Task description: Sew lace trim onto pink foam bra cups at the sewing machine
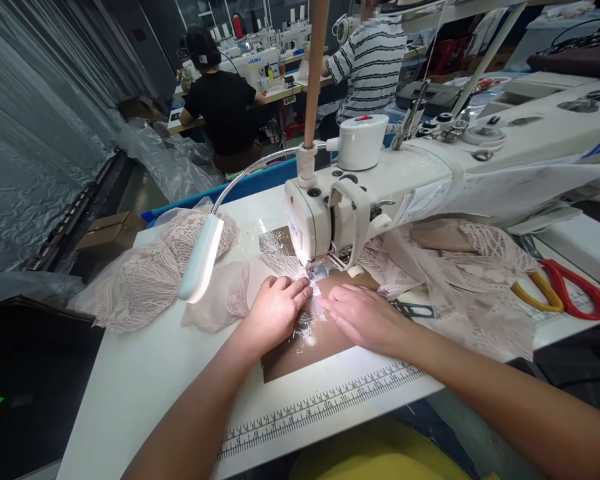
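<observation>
A white sewing machine (360, 193) stands on a white table (145, 380). Pale pink lace fabric (145, 280) lies spread to the left of the needle and more of it (470, 287) to the right. My left hand (275, 310) rests on the lace just in front of the presser foot (323, 272), fingers bent and pressed together on the cloth. My right hand (367, 317) lies flat beside it, fingers stretched toward the needle, pressing the lace onto a brown sheet (305, 353).
A gooseneck lamp (200, 260) hangs over the left lace. Scissors with red and yellow handles (565, 293) lie at the right. A printed ruler (325, 403) runs along the table's front edge. Two people (225, 107) sit at machines behind. Plastic sheeting (35, 133) hangs at left.
</observation>
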